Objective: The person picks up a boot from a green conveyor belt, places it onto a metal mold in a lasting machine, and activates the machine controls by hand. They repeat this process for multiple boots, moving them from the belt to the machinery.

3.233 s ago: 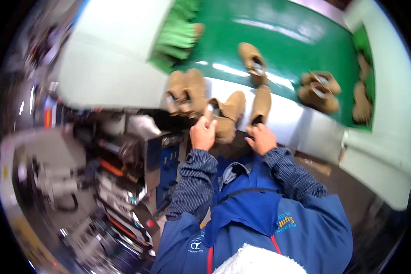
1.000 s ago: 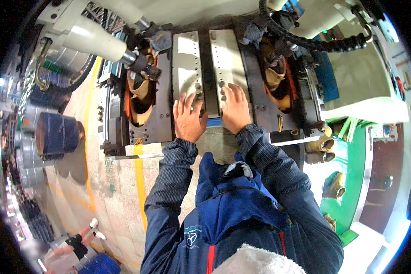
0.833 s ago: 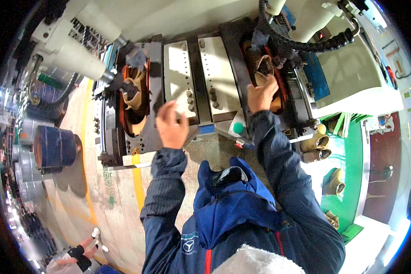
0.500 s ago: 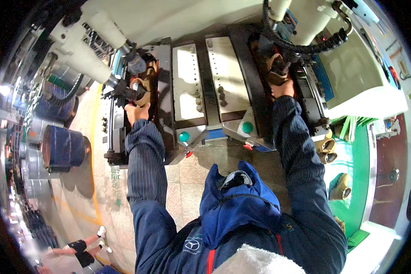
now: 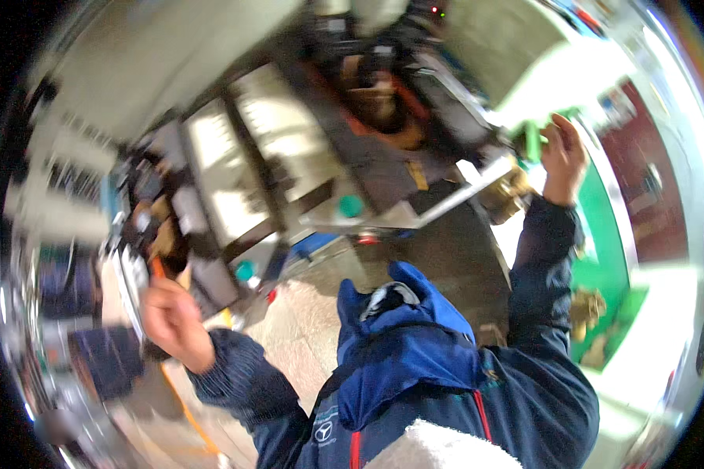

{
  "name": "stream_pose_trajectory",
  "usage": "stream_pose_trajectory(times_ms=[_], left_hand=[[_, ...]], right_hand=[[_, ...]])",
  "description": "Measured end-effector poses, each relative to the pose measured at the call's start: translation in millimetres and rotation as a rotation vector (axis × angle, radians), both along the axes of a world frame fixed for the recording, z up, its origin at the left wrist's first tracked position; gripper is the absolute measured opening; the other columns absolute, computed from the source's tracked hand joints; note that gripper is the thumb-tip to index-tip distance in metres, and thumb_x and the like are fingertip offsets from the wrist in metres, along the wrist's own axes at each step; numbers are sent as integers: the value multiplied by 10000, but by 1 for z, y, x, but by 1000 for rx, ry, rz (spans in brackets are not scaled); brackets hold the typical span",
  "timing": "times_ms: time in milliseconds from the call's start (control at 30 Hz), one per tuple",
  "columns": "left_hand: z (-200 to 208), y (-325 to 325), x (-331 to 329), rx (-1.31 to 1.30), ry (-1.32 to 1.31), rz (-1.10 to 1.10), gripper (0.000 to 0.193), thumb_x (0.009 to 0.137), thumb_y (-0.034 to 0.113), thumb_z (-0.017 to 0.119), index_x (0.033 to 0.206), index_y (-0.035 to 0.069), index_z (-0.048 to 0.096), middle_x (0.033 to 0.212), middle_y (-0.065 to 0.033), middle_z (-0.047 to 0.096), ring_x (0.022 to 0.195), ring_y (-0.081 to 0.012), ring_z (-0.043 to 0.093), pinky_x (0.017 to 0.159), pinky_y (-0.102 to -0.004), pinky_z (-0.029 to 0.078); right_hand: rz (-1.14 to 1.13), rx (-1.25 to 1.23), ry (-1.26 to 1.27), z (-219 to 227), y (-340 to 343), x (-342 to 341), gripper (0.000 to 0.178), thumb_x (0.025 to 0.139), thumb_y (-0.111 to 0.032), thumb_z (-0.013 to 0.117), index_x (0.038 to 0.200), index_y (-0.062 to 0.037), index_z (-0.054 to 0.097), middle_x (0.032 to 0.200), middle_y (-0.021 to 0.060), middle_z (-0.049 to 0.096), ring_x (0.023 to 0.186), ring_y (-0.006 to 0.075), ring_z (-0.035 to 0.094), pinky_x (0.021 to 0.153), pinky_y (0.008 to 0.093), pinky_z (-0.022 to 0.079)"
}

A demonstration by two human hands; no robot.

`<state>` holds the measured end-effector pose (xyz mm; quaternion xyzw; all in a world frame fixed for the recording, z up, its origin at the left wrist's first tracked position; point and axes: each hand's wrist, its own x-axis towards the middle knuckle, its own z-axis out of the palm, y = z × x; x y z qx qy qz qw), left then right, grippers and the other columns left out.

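My left hand (image 5: 176, 322) is off the machine's left front corner, loosely curled and smeared by motion; whether it holds anything cannot be made out. Raised at the right, my right hand (image 5: 565, 162) has bent fingers somewhat apart beside a green strip (image 5: 533, 142), with no grip on it visible. A tan boot upper (image 5: 379, 102) sits in the right station of the machine, under dark clamping parts. Another tan upper (image 5: 162, 227), badly blurred, is in the left station, just beyond my left hand.
Two pale plates (image 5: 223, 172) lie between the stations, with green buttons (image 5: 350, 206) at their front. Tan boots (image 5: 507, 191) stand along the green-topped bench (image 5: 602, 234) at the right. Dark blue drums (image 5: 105, 359) are on the floor at the left.
Both hands have left the uppers in the machine. My left hand has come back toward me; my right has swung out toward the bench. The view has turned right.
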<state>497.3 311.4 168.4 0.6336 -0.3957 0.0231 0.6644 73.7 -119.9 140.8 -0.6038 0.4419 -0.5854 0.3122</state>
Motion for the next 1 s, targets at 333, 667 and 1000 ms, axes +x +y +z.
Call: stream_pose_trajectory(times_ms=[333,667,1000], left_hand=[[-226,-138,-206,1058,166,-1081,266,903,169,750,1112,17,689,986,-93,747,878,-176,712,814,-342,572],[-249,-249,-315,1149,-124,-1090,225,899,170,726,1075,33,699,1037,-120,738,918,-231,723,837,-361,574],[-228,-466,-493,696,-13,-896,126,912,36,687,1035,6,694,1011,-98,696,877,-192,691,776,-317,571]], right_hand=[[-161,1106,522,-319,26,-241,306,878,-148,720,1161,-35,694,765,74,699,639,194,654,548,346,536],[-89,515,392,-291,-12,-201,330,851,-80,707,1173,-68,636,1194,201,627,1069,417,639,900,470,542],[-350,299,733,-289,-78,-377,330,832,-171,769,1136,-131,649,1121,127,656,936,359,672,812,444,562]])
